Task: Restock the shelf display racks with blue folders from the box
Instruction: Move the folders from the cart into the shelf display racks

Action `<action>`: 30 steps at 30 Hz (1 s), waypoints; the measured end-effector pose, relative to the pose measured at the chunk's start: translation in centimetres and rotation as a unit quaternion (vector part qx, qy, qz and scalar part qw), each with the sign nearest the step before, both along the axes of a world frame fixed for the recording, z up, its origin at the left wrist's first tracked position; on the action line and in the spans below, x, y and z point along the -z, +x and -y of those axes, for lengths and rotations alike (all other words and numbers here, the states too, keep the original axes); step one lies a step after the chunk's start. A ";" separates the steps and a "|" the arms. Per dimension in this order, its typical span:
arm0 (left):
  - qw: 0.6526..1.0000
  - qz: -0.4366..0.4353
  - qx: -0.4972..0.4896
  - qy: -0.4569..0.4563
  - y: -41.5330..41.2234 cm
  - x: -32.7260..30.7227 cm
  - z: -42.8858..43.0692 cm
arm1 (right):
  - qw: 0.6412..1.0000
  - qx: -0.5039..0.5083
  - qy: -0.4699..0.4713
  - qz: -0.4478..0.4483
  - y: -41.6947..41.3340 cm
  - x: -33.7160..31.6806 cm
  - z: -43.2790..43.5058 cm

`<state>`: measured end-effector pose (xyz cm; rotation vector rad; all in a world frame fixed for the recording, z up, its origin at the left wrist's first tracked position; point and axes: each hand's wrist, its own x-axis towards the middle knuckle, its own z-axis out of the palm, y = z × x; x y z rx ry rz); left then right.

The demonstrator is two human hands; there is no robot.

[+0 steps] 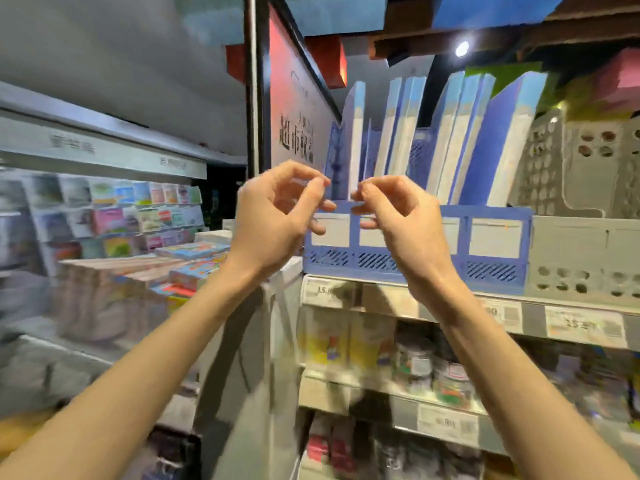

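**Head view: both hands up at the blue rack, holding nothing I can see**

The left hand (277, 216) and right hand (398, 220) are raised side by side, just apart, in front of the left half of the blue rack (498, 268). On each, the fingers are curled in and the thumb and forefinger tips nearly meet, with nothing visible between them. They overlap the rack's top front edge, but I can't tell if they actually touch it.

The rack is moulded plastic with a slatted grille along the bottom, white label windows across the front and lattice dividers between the slots. The blue folders (450, 140) stand upright inside it, leaning a bit to the right. They are flat slabs with pale spines and light blue tops. One sits in the leftmost slot, a couple in the next, about three after that, and one fat one at the right end. There are open gaps between the groups, widest around the single left folder.

A grey rack (571, 251) with round punched holes sits just beside the blue one on the right. A flat sign panel (294, 109) closes off the left side. The shelf edge (533, 327) below carries paper price tags, with blurry jars (412, 365) underneath. Further left are stacked colourful boxes (194, 251).
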<state>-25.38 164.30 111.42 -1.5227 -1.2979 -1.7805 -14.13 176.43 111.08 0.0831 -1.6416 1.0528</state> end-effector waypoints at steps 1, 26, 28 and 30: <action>1.000 0.015 -0.020 -0.002 -0.8 0.9 1.5 | 1.000 -0.029 -0.010 0.002 -1.1 1.0 1.0; 0.960 0.147 -0.236 -0.035 -21.8 14.9 34.9 | 0.962 -0.250 -0.030 0.100 -24.4 13.2 34.6; 0.952 0.181 -0.245 -0.041 -24.4 16.8 38.3 | 0.963 -0.237 -0.049 0.117 -27.5 15.1 37.5; 0.939 0.219 -0.258 -0.056 -26.9 19.1 42.1 | 0.959 -0.239 -0.071 0.133 -30.7 17.3 41.2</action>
